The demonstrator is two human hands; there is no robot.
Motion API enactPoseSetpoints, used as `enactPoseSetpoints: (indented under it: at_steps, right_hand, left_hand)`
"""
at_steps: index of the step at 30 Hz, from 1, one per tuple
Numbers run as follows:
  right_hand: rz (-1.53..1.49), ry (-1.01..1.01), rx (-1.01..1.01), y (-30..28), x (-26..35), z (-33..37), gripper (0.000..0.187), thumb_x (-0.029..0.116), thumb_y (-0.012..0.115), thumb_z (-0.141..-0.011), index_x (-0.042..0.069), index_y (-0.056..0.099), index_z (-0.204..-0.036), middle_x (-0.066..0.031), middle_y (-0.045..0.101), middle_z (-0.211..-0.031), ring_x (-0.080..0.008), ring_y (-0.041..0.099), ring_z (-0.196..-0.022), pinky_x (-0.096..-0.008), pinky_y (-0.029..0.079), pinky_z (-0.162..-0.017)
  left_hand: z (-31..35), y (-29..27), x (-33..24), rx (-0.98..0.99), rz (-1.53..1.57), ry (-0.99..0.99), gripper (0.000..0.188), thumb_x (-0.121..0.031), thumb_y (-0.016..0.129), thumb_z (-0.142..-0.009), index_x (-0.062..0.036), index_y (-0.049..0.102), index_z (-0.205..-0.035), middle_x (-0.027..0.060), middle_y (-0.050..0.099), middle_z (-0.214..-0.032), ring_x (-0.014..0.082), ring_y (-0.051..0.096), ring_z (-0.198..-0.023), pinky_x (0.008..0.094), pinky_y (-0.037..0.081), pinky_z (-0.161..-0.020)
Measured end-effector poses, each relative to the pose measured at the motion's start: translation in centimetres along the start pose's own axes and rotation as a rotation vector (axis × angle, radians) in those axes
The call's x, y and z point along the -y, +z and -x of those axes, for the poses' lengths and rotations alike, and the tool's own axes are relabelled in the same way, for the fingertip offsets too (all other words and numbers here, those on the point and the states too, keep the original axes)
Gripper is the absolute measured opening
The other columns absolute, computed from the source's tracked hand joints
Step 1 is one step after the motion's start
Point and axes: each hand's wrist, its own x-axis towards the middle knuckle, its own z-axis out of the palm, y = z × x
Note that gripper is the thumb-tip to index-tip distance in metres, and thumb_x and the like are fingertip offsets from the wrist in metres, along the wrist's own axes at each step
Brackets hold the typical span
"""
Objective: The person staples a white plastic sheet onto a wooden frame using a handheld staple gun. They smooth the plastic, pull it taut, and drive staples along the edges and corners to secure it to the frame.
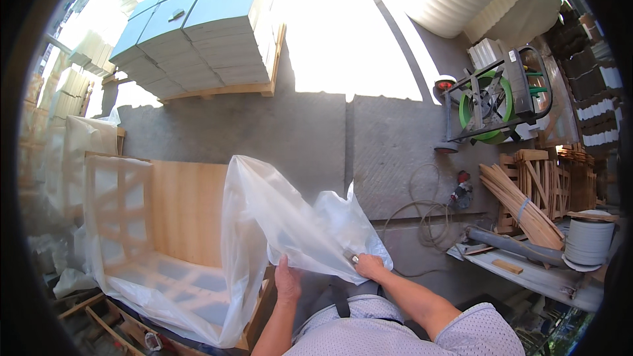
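Observation:
A sheet of clear plastic film [277, 207] is draped over the near side of a wooden crate [188, 207] and spreads to the right in front of me. My left hand [287, 280] pinches the film's lower edge beside the crate's corner, thumb up; its other fingers are partly hidden. My right hand [369, 267] is closed round a small knife-like metal tool [355, 259], its tip against the film. More film lines the crate's inside and hangs over its left and front walls.
Beyond the crate stands a pallet of stacked pale blocks [211, 46]. To the right are a wheeled strapping cart with a green reel [488, 105], a coiled hose [422, 224], bundled wood strips [524, 204], and a white spool [589, 240] on a bench [527, 280].

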Motion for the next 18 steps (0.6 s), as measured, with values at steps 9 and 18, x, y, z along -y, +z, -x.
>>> enactPoseSetpoints:
  at_steps: [9,18]
  right_hand:
    - [0.004,-0.072,-0.18,4.9,2.0,2.9,0.028,0.026,0.055,-0.087,0.007,0.073,-0.098,-0.0167,0.072,-0.099,-0.0332,0.07,-0.092,-0.0452,0.055,-0.077]
    - [-0.177,0.208,-0.066,14.6,-0.9,4.4,0.032,0.022,0.052,-0.086,0.006,0.073,-0.106,-0.0181,0.07,-0.111,-0.0344,0.067,-0.106,-0.0467,0.05,-0.088]
  left_hand:
    - [1.7,2.0,9.7,0.151,-1.09,-0.004,0.057,-0.048,0.061,-0.089,0.0064,0.066,-0.105,0.0202,0.069,-0.102,0.0317,0.064,-0.095,0.042,0.047,-0.085]
    - [8.5,-9.6,5.6,0.119,-0.649,0.077,0.045,-0.03,0.057,-0.095,0.0068,0.055,-0.121,0.0133,0.063,-0.109,0.0208,0.059,-0.095,0.0346,0.048,-0.085]
